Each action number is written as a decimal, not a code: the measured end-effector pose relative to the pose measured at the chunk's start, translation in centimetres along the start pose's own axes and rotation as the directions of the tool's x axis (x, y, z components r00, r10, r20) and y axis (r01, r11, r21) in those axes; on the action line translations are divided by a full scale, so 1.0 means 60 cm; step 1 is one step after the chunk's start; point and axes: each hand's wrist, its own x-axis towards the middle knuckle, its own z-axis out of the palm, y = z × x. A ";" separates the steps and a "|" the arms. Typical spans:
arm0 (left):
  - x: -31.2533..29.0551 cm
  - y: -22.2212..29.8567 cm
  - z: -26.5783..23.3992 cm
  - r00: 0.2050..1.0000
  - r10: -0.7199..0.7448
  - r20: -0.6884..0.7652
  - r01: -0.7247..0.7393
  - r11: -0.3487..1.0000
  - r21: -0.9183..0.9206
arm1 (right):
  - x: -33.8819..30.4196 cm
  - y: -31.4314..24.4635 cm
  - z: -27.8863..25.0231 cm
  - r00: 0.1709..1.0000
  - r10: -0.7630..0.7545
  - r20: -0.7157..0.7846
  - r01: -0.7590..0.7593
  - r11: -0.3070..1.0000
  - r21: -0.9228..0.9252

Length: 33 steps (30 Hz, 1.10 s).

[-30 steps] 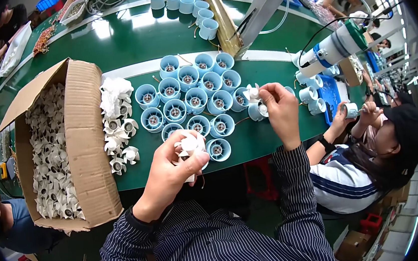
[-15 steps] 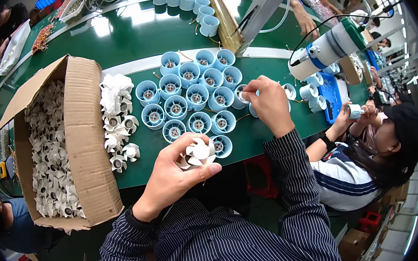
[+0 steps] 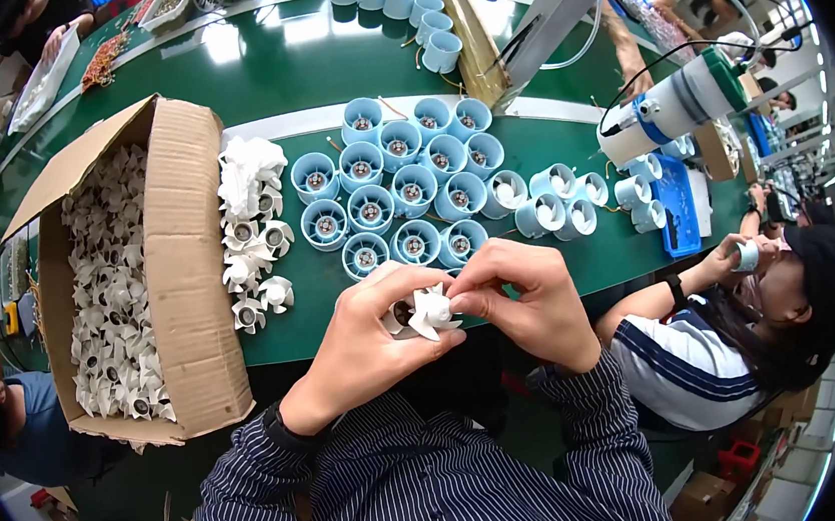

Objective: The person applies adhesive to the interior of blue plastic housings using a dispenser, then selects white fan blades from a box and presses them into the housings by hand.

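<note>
My left hand (image 3: 369, 330) is closed round at least two small white fan impellers. One impeller (image 3: 431, 312) faces outward with its blades showing, and the dark hub of another shows behind it. My right hand (image 3: 532, 300) is closed in a pinch, thumb and forefinger at the edge of the outer impeller. Just beyond my hands stand several light blue round housings (image 3: 414, 189), open side up with a motor inside each. Farther right, a few blue housings (image 3: 540, 216) have white impellers in them.
A cardboard box (image 3: 199, 271) full of white impellers stands at left. Beside it lies a row of loose impellers (image 3: 245, 267) with a white crumpled bag. A white-and-green cylindrical device (image 3: 669, 106) hangs at right. A co-worker (image 3: 716, 332) holds a blue housing near a blue tray (image 3: 676, 205).
My right hand has drawn back from a blue housing at the right of the group to the impeller in my left hand. That housing now shows a white impeller inside. The view has shifted slightly.
</note>
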 end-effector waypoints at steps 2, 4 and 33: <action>0.000 0.009 0.003 0.999 0.023 -0.024 -0.021 0.998 0.065 | -0.006 0.017 -0.009 0.999 0.033 -0.015 -0.032 0.997 0.064; 0.002 0.008 0.003 0.999 0.040 -0.033 -0.036 0.995 0.094 | -0.009 0.046 -0.025 0.998 0.049 -0.024 -0.047 0.995 0.090; -0.015 0.012 -0.039 0.984 -0.174 -0.037 0.160 0.957 -0.242 | 0.153 0.183 -0.112 0.918 0.080 -0.389 -0.299 0.784 -0.544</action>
